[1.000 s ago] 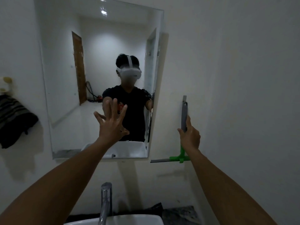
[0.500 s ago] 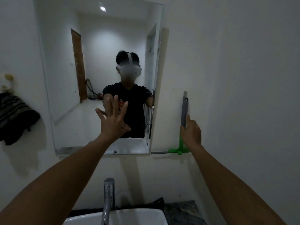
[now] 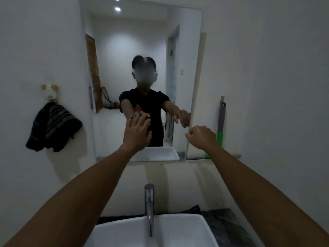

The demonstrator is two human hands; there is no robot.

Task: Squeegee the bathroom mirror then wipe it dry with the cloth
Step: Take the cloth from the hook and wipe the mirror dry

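Note:
The mirror [image 3: 124,50] hangs on the white wall above the sink. My left hand [image 3: 138,131] is stretched out flat at its lower middle, fingers extended, holding nothing. My right hand [image 3: 201,135] hovers by the mirror's lower right corner with loosely curled fingers and nothing in it. Just right of that hand, the squeegee [image 3: 221,120] stands upright against the wall, grey handle above a green neck, its blade resting on a narrow ledge [image 3: 236,155]. A dark striped cloth [image 3: 53,127] hangs from a hook left of the mirror.
A white basin [image 3: 187,229] with a chrome tap [image 3: 149,202] sits directly below my arms. A dark counter [image 3: 224,221] runs behind and right of it. A pale animal-shaped hook [image 3: 50,90] holds the cloth. A person's reflection fills the mirror's centre.
My right hand has let go of the squeegee and drawn left; the squeegee now stands by itself on the ledge. My left hand's fingers have closed together near the glass.

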